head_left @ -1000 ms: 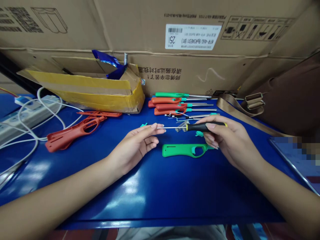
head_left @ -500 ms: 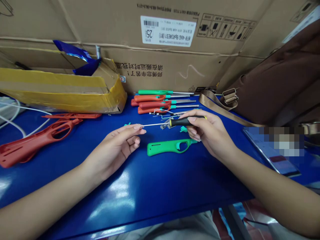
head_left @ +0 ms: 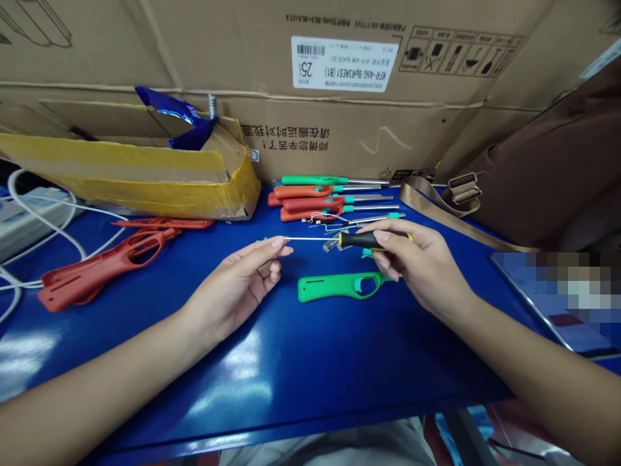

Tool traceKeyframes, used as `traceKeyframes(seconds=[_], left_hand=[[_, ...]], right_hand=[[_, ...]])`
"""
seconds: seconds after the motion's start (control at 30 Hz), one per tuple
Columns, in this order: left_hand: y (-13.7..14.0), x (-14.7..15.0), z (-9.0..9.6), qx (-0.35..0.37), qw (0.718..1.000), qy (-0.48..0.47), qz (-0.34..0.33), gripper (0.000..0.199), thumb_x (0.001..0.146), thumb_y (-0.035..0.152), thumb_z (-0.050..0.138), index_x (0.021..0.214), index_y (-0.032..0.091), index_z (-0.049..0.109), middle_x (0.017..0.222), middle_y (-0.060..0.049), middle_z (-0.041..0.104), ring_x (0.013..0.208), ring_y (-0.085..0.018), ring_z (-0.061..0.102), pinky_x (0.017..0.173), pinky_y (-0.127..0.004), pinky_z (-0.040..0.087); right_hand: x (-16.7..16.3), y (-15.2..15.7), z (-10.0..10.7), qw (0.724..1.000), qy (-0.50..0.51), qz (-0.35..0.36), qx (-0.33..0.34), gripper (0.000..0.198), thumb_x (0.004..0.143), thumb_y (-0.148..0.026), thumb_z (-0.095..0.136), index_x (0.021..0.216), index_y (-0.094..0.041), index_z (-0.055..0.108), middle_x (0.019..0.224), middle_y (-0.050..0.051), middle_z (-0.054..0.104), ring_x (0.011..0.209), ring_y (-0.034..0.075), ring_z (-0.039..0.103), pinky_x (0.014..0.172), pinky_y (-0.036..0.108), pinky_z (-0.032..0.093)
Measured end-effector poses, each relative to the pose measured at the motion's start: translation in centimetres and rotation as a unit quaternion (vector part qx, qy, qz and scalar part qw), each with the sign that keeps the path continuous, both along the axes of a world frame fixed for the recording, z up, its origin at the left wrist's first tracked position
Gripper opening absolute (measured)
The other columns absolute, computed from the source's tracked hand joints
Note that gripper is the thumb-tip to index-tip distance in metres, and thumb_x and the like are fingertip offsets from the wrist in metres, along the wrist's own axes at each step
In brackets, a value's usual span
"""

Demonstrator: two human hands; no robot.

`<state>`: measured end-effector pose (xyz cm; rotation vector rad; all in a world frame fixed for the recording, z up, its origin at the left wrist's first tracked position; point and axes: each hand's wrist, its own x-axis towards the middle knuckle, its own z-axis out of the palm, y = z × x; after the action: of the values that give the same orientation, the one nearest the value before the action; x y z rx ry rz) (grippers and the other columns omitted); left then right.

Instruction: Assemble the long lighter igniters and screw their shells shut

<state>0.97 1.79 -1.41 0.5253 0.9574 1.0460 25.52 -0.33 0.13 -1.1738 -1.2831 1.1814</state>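
Observation:
My right hand [head_left: 412,259] is closed around the black and yellow handle of a screwdriver [head_left: 356,240], held level above the table. Its thin metal shaft runs left to my left hand [head_left: 247,275], where thumb and forefinger pinch the tip. Whether a small part is also between those fingers cannot be made out. Below the screwdriver lies a green lighter casing [head_left: 325,288] with a teal trigger. Behind it are small clear parts [head_left: 334,241], thin wires [head_left: 330,220] and a teal piece [head_left: 366,253], partly hidden by my right hand.
Several long-nosed lighters [head_left: 310,204] lie in a row at the back. Red casing halves [head_left: 104,272] and white cables [head_left: 43,220] are at left, beside a yellow-taped cardboard box [head_left: 194,191]. A brown bag [head_left: 548,155] with a strap and a phone-like device [head_left: 548,304] sit at right.
The whole view has shifted slightly, so things appear further right. Both hands keep the same hold on the screwdriver, which now looks a little more level.

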Motion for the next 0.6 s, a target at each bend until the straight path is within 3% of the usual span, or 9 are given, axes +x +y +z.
traceKeyframes(seconds=[0.33, 0.6], left_hand=[[-0.1, 0.0, 0.0, 0.022, 0.999, 0.024, 0.002, 0.013, 0.078, 0.016, 0.086, 0.087, 0.015, 0.078, 0.083, -0.003, 0.078, 0.055, -0.002, 0.061, 0.054, -0.009, 0.053], [-0.5, -0.1, -0.2, 0.037, 0.995, 0.067, -0.059, 0.025, 0.083, 0.033, 0.084, 0.102, 0.017, 0.082, 0.107, -0.009, 0.08, 0.073, -0.006, 0.07, 0.069, -0.011, 0.058]], right_hand=[[-0.3, -0.4, 0.3, 1.0, -0.023, -0.005, 0.006, 0.022, 0.089, -0.039, 0.069, 0.096, -0.018, 0.072, 0.051, -0.005, 0.055, 0.04, 0.008, 0.041, 0.04, 0.024, 0.026], [0.5, -0.3, 1.3, 0.998, 0.027, -0.048, 0.028, 0.018, 0.091, -0.038, 0.068, 0.089, -0.021, 0.074, 0.048, -0.005, 0.044, 0.042, 0.009, 0.038, 0.043, 0.028, 0.021]])
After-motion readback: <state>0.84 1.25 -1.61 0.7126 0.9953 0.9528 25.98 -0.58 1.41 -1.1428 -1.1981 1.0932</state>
